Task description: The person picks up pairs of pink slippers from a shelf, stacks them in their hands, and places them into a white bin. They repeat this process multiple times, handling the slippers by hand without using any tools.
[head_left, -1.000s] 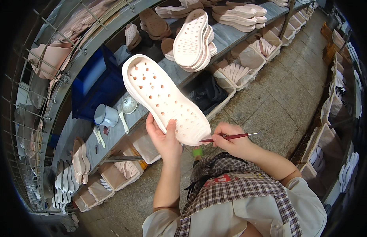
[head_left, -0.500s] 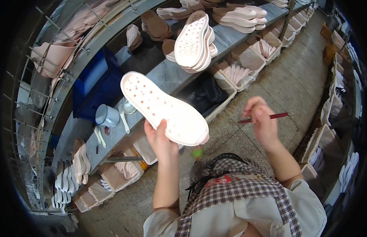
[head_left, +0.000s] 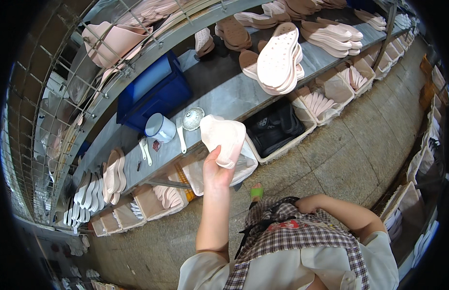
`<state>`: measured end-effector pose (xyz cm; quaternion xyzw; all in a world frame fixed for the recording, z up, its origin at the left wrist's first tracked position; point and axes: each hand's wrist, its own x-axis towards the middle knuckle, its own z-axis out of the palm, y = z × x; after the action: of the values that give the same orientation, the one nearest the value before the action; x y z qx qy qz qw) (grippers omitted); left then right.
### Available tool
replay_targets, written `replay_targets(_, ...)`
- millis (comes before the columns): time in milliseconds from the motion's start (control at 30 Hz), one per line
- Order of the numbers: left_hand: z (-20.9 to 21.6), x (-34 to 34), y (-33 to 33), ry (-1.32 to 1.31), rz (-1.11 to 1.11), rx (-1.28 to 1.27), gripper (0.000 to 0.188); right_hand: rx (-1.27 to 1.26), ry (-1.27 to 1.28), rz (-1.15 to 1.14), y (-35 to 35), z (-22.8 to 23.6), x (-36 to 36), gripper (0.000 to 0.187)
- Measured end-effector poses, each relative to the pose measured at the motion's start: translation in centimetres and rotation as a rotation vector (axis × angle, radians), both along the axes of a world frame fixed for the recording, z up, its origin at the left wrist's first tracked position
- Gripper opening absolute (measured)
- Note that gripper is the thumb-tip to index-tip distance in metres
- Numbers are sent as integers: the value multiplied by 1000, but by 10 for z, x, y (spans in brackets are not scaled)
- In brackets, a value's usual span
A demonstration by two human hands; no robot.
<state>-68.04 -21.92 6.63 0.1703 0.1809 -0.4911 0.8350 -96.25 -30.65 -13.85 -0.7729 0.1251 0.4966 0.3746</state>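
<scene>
A pale pink shoe sole (head_left: 225, 137) is gripped in my left hand (head_left: 218, 173), the thumb lying across its lower end. It is tilted, so it looks foreshortened, and its row of holes no longer faces me. My left arm reaches forward, holding it in front of the bench edge. At my waist, my right hand (head_left: 307, 204) rests against the checked apron (head_left: 302, 231). The fingers of that hand are tucked into the apron's folds and hidden, and no pen shows.
On the grey bench (head_left: 215, 104) stand a stack of pale soles (head_left: 278, 60), a blue crate (head_left: 154, 89), a white enamel mug (head_left: 160, 128), a patterned bowl (head_left: 193, 118) and white-handled brushes (head_left: 181, 137). Lined bins (head_left: 282, 150) sit below. More bins (head_left: 403, 203) line the right.
My left hand has tipped the sole, turning its holed face out of sight. My right hand, which held a dark red pen, has dropped to the apron. The view has shifted too.
</scene>
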Motion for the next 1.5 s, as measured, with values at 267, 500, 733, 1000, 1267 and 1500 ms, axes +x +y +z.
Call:
replay_targets(267,5,11,1,48,48,24,32,-39,-415,-153,31,-67,28,35)
replay_targets(500,6,20,4,-289,-32,274,40,143,-390,-183,13,-10,43,37)
replay_targets(733,-1,128,7,-878,72,488,39,325,-693,-955,-10,34,34,29)
replay_targets(1000,14,221,89,-1310,-171,608,37,163,-589,-1204,1,0,15,27)
replay_targets(1267,-23,235,228,-1056,498,816,21,86,-463,-1067,17,-15,35,27)
replay_targets(1500,-70,272,192,-781,618,891,26,-98,-576,-926,-12,-1,79,28)
